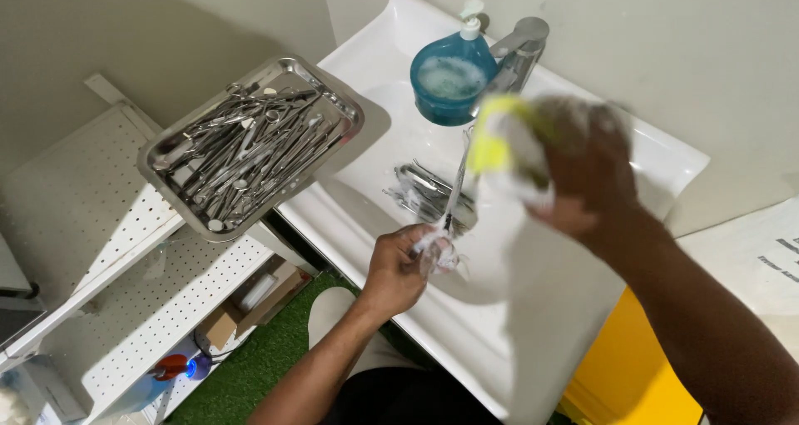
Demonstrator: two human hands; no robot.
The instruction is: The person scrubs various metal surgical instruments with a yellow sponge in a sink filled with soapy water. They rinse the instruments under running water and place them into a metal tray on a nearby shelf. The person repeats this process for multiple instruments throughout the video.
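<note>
Filling the middle of the view, the white sink point(583, 134) runs from upper left to lower right, and every other place here is told from it. Its near edge is cut off behind the person's right arm, and its basin floor is partly hidden by both hands.

Left of the sink, a white perforated shelf unit point(108, 250) carries a steel tray point(341, 100) heaped with thin metal instruments point(245, 146); they cross one another so thickly that single pieces are hard to tell apart. Below the shelf, a brown cardboard box point(254, 304) lies on green turf, its faces too small to make out.

At the sink's back rim a round blue soap dispenser point(449, 79) with a pale pump stands just beside the chrome tap point(520, 46). Right of the sink, a white sheet with dark print point(778, 254) is cut off by the frame, and a yellow panel point(632, 375) shows beneath it.

In the basin lies a small cluster of metal instruments point(416, 188), partly covered.

Over the basin the right hand point(587, 171) is blurred; its fingers are clenched around a yellow and white sponge point(508, 146), whose outline is smeared.

The left hand point(399, 263), above the sink's near side, pinches the lower end of a slender metal instrument point(456, 183). Its long axis stands nearly upright, leaning slightly right, the top end pointing up toward the sponge and tap. Foam hides the grip end.
</note>
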